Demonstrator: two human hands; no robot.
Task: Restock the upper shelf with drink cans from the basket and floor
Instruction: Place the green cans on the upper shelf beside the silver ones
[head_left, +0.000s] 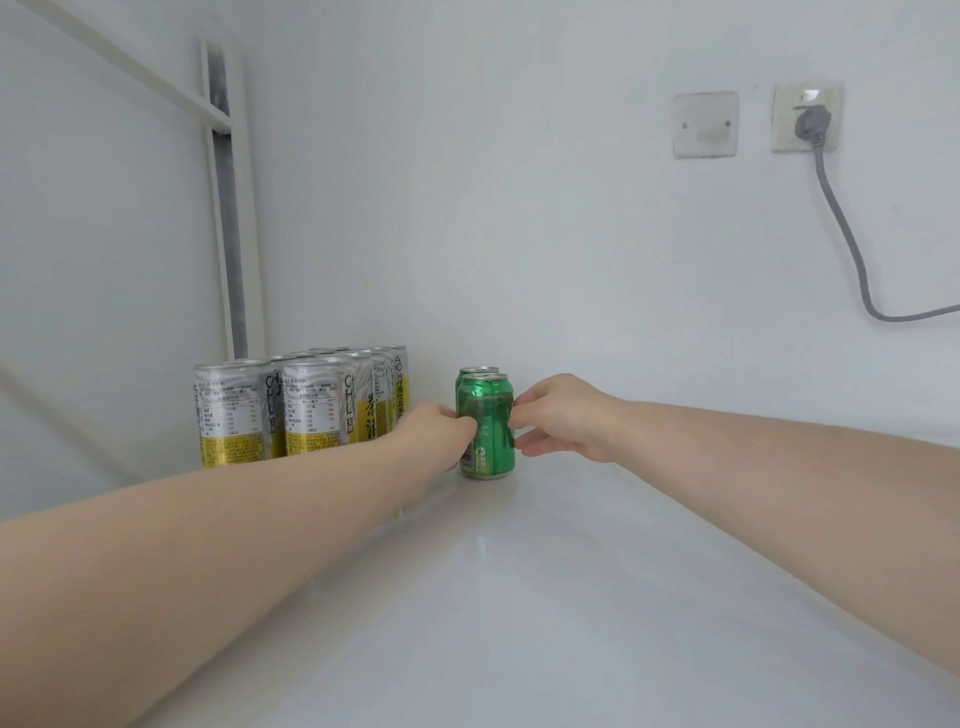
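My left hand (441, 431) and right hand (561, 418) held the green can (491, 441) between them, fingers curled against its sides, upright on the shelf (519, 597).

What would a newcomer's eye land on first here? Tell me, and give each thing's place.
First, the green can standing mid-shelf, held from either side by the left hand and right hand, with a second green can right behind it. Next, the block of tall silver and yellow cans to its left, in the corner of the white shelf. Last, the grey plug in the wall socket at upper right.
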